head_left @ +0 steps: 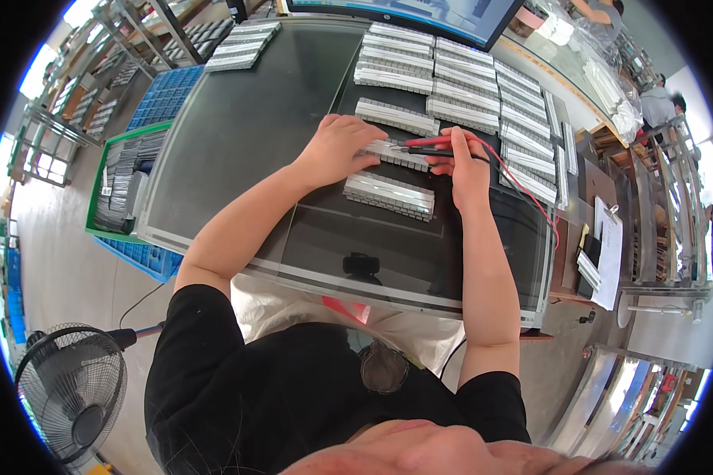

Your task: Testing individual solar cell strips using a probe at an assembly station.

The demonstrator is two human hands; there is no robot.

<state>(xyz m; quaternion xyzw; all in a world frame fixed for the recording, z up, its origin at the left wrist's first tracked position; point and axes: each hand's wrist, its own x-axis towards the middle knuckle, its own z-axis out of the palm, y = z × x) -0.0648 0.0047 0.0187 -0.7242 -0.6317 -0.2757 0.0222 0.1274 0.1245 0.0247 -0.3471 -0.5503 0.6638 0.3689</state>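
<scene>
In my right hand (465,165) are two thin test probes, a red one (429,142) and a black one (429,151), held together like chopsticks. Their tips point left, over the middle of a silver-grey segmented strip (400,158). My left hand (342,149) grips the left end of this strip, thumb on the near side and fingers on the far side. Whether the tips touch the strip is too small to tell. A red lead (523,188) runs from the right hand down the table's right side. Similar pieces lie just beyond (396,116) and just nearer (390,195).
Rows of similar strips (463,107) cover the far right of the dark glass-topped table (245,127), below a monitor (412,16). More strips (244,45) lie far left. A green crate (95,190) stands left, a fan (75,396) lower left, a clipboard (608,253) right.
</scene>
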